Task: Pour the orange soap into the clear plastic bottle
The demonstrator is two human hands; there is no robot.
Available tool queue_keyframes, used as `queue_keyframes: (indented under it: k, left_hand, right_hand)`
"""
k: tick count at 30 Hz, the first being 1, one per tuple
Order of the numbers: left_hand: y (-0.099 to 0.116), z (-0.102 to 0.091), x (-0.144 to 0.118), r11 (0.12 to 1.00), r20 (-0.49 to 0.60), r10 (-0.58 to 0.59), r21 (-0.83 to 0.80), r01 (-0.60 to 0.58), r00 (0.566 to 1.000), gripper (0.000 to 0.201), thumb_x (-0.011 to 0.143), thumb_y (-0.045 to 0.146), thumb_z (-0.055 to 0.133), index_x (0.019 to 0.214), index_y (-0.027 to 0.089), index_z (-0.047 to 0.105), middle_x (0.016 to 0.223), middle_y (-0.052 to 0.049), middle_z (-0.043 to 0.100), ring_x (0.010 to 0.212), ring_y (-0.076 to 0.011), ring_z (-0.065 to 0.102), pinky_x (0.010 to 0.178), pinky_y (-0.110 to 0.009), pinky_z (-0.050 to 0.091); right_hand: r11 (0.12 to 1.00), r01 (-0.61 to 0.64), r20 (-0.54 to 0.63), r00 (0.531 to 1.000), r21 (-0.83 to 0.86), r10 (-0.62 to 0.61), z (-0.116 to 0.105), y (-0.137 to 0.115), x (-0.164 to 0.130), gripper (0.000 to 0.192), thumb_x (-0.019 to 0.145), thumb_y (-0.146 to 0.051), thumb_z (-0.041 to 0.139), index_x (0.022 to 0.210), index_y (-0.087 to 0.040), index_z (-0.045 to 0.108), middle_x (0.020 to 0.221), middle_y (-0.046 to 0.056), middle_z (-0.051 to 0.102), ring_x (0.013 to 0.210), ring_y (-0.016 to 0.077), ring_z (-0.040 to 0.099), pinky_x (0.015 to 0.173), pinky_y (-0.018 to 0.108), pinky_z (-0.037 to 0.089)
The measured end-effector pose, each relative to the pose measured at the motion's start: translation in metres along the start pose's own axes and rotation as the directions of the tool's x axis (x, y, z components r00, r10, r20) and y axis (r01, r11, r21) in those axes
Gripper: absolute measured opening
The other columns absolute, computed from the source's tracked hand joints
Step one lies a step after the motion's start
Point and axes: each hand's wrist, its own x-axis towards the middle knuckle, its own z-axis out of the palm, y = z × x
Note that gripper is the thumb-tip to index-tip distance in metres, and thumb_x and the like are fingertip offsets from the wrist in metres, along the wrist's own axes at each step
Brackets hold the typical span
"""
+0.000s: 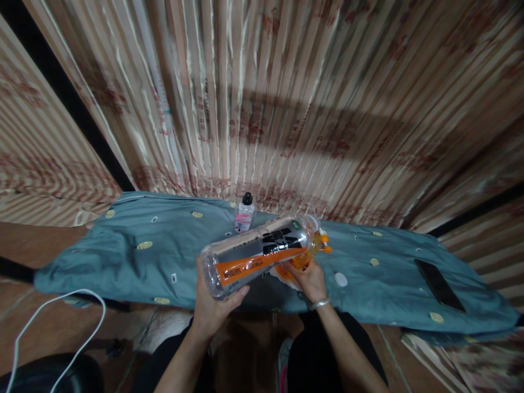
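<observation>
My left hand [210,305] grips the base of a large clear plastic bottle [257,254] with an orange and black label. The bottle lies tilted almost flat, its open neck pointing right toward a small orange container [305,256]. My right hand [310,279] holds that orange container from below; a bracelet sits on its wrist. A white cap [340,279] lies on the cloth just right of my right hand. Both hands hover over the front edge of a table covered with a blue-grey patterned cloth [135,240].
A small clear bottle [244,213] with a black cap and pink label stands behind the big bottle. A dark phone [439,285] lies on the cloth at the right. A white cable [61,327] loops at lower left. Striped curtains hang behind the table.
</observation>
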Motion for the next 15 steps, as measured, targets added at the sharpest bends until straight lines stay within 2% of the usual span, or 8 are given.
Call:
queue_keyframes:
  k: [5, 12, 15]
  left_hand:
    - [-0.0012, 0.0006, -0.0005, 1.0, -0.004, 0.001, -0.002, -0.001, 1.0, 0.093, 0.064, 0.069, 0.103, 0.135, 0.023, 0.063, 0.12, -0.013, 0.083, 0.117, -0.042, 0.086, 0.112, -0.062, 0.069]
    - [-0.0019, 0.0005, 0.0002, 1.0, -0.021, 0.018, 0.01, -0.017, 1.0, 0.095, 0.064, 0.067, 0.103, 0.137, 0.022, 0.063, 0.129, -0.016, 0.082, 0.123, -0.0434, 0.083, 0.118, -0.065, 0.064]
    - [-0.0017, 0.0004, 0.0003, 1.0, -0.018, 0.016, 0.007, -0.016, 1.0, 0.093, 0.064, 0.067, 0.103, 0.135, 0.023, 0.063, 0.125, -0.015, 0.082, 0.119, -0.0426, 0.084, 0.116, -0.064, 0.066]
  right_hand:
    - [1.0, -0.007, 0.005, 1.0, -0.014, 0.007, 0.0, -0.0011, -0.0002, 0.073, 0.063, -0.089, 0.085, 0.096, -0.025, 0.075, 0.1, 0.019, 0.09, 0.098, 0.0431, 0.086, 0.085, 0.049, 0.065]
    - [0.999, -0.04, -0.02, 0.999, -0.022, 0.04, 0.002, -0.003, -0.0006, 0.057, 0.062, -0.073, 0.093, 0.091, -0.029, 0.07, 0.09, 0.013, 0.088, 0.094, 0.0403, 0.086, 0.078, 0.043, 0.063]
    - [0.999, -0.043, -0.021, 0.999, -0.014, 0.043, 0.0021, -0.0027, -0.0003, 0.052, 0.062, -0.066, 0.095, 0.089, -0.03, 0.068, 0.091, 0.012, 0.089, 0.094, 0.039, 0.087, 0.078, 0.041, 0.063]
